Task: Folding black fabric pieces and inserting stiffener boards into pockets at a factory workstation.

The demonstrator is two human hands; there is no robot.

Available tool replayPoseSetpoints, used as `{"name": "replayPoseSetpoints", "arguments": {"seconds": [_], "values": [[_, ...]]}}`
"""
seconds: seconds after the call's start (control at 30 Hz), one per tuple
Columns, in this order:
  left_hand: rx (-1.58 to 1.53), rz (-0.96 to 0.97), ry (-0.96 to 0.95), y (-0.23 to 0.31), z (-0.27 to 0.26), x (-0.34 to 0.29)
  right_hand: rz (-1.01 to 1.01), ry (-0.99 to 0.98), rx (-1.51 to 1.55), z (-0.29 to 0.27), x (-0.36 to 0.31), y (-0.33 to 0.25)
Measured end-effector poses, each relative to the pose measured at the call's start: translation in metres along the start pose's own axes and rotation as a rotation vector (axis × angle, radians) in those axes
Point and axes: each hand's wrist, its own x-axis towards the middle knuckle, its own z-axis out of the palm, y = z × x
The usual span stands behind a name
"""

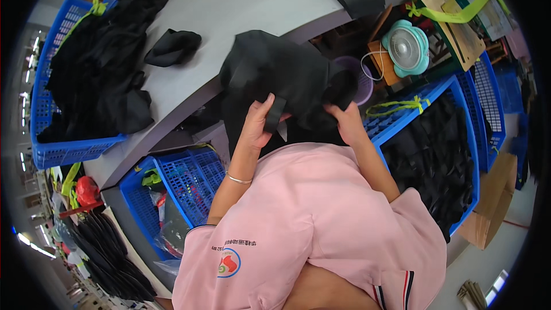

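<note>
A black fabric piece (275, 60) spans both of my hands, its upper part standing up against the edge of the grey-white table (241, 0). My left hand (259, 121) grips a narrow folded band of it between thumb and fingers. On the other side, my right hand (348, 123) is closed on its right edge, with the fingertips partly hidden behind the cloth. A smaller black cloth piece (173, 47) lies apart on the table, left of the one I hold.
At the left a blue basket (77, 152) overflows with black cloth onto the table. Blue crates stand by my left arm (192, 181) and right arm (472, 155), the right one full of black pieces. A turquoise fan (406, 47) and purple basket (363, 83) sit beyond my right hand.
</note>
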Motion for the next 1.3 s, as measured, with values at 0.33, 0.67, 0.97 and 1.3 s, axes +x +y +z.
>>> {"name": "replayPoseSetpoints", "arguments": {"seconds": [0.33, 0.67, 0.97, 1.3], "values": [[0.306, 0.044, -0.134, 0.034, -0.009, -0.013, -0.088, -0.295, -0.319, -0.033, 0.015, -0.118], [0.545, 0.319, -0.09, 0.045, 0.023, -0.011, -0.332, -0.564, -0.359, 0.023, 0.005, -0.121], [0.055, -0.032, -0.34, 0.015, 0.053, 0.021, 0.031, -0.287, 0.15, -0.024, -0.012, -0.096], [0.13, -0.151, -0.432, 0.014, 0.044, 0.021, -0.27, 0.634, 0.153, -0.206, -0.05, -0.084]]}}
